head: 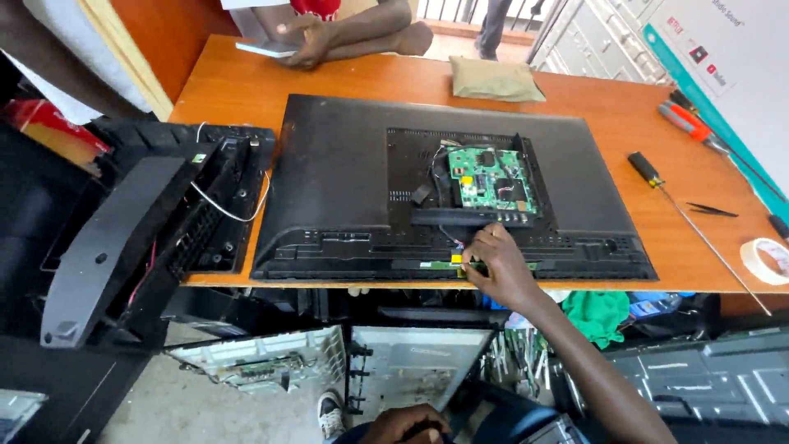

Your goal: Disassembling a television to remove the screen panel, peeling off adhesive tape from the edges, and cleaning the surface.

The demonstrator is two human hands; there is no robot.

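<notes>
Two hands in view, both the wearer's. Right hand (496,265) is at the near edge of the flat-screen TV (345,177), which lies face down on the orange tabletop (246,86) with its back cover off. Grip is narrow: fingertips (470,256) pinch in on a small green strip board (454,260) at the TV's bottom edge, touching it; whether it is actually clamped I cannot tell. Thin wires (454,237) run from that spot toward 12 o'clock into the green main board (491,181), which sits just beyond the hand in the recessed bay.

Left hand (404,426) is low at 6 o'clock, below the tabletop near the lap, knuckles up and curled; what it holds, if anything, is hidden.

Around:
- 9 o'clock of TV: black plastic back cover (123,238) tilted off the tabletop edge, white wire (226,215) looping across it.
- 3 o'clock: long screwdriver, black handle (645,169), shaft pointing to 5 o'clock; black tweezers (712,210) beside it; tape roll (768,261) at the far right edge; orange-handled tool (689,123) further back.
- 12 o'clock: tan padded pouch (496,80); another person's hands (308,39) rest on the far tabletop edge over a white flat item.

Nothing sits between the right hand and the strip board; the TV's raised black ridge lies just beyond the fingers.
</notes>
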